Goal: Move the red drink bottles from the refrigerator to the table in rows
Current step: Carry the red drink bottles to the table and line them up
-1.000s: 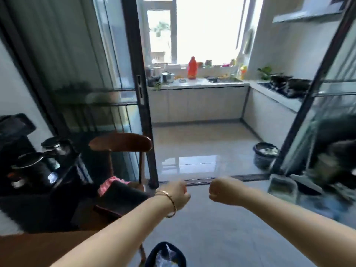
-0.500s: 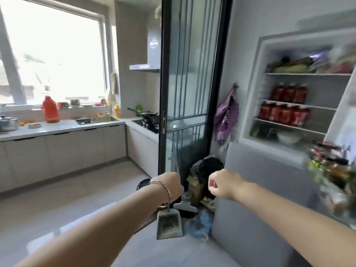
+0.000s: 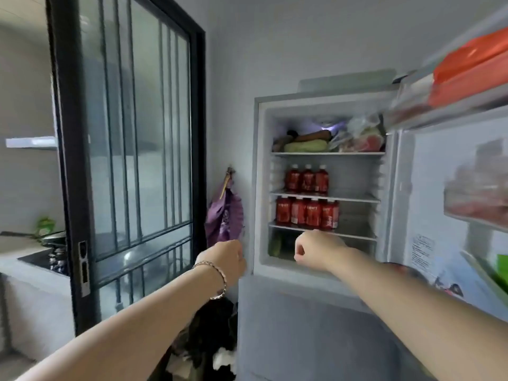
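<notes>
Closer now, we face the open refrigerator (image 3: 259,171), left hand (image 3: 224,258) and right hand (image 3: 316,250) raised, fingers clenched empty; red drink bottles (image 3: 306,213) stand touching on two middle shelves (image 3: 357,199), so a hasty grab may topple neighbours.

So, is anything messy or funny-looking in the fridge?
Not in the fridge: the red bottles stand upright in neat rows on two shelves. The only messy spot is a heap of dark and white things on the floor beside it.
</notes>
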### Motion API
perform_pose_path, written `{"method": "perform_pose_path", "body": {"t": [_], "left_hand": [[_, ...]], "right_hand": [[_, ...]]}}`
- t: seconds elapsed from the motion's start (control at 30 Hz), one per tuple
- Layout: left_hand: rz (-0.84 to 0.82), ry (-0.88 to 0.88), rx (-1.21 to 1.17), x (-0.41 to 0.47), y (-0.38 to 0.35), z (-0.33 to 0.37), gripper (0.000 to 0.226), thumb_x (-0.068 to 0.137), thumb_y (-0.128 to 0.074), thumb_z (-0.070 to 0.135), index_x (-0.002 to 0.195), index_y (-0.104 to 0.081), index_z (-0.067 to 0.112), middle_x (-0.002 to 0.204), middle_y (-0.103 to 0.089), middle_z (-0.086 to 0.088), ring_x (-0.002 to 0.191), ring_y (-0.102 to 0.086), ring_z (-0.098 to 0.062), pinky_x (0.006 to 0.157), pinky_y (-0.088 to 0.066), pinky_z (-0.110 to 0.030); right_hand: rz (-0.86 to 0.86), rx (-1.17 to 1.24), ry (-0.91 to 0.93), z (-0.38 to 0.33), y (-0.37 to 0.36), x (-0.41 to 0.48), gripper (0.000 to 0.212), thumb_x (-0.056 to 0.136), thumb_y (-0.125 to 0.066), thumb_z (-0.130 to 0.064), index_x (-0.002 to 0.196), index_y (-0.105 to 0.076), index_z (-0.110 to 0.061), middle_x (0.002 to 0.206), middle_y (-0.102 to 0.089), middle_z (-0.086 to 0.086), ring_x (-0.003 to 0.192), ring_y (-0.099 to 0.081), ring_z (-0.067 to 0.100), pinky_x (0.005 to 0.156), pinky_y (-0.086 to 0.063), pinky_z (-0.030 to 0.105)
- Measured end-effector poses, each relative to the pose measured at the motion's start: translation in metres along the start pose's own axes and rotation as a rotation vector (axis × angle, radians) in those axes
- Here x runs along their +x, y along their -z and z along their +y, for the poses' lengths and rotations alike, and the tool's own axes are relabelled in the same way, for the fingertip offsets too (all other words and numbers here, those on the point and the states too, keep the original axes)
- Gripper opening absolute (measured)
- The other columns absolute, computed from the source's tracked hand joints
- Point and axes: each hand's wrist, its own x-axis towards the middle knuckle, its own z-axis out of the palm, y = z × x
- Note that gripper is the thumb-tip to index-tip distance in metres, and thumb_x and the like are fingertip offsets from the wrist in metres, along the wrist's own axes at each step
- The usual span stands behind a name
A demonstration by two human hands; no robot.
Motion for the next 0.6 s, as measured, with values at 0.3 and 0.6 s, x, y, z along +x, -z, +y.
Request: {"method": "perform_pose_path", "body": {"t": [0.3,0.6], "left_hand": [[0.044,-0.23,-0.047,0.199,-0.024,0.051,0.021,0.093,-0.041,0.024,0.104,-0.057,0.016,0.105,-0.065,-0.005,0.094,-0.06,-0.025,0.079,-0.048,-0.031],[0.164,-0.313,-0.11,0.36,-0.079,0.113,0.026,0.093,-0.038,0.027,0.112,-0.056,0.021,0.107,-0.065,0.0,0.094,-0.061,-0.022,0.081,-0.051,-0.032]], "right_hand": [[0.099,-0.068,-0.224,0.09,0.014,0.141,0.019,0.089,-0.05,-0.019,0.095,-0.067,-0.012,0.096,-0.066,0.004,0.088,-0.063,0.025,0.074,-0.05,0.031],[0.283,-0.106,-0.27,0.195,-0.01,0.309,0.023,0.091,-0.051,-0.022,0.113,-0.058,-0.015,0.109,-0.064,0.004,0.097,-0.062,0.024,0.073,-0.047,0.031]]}}
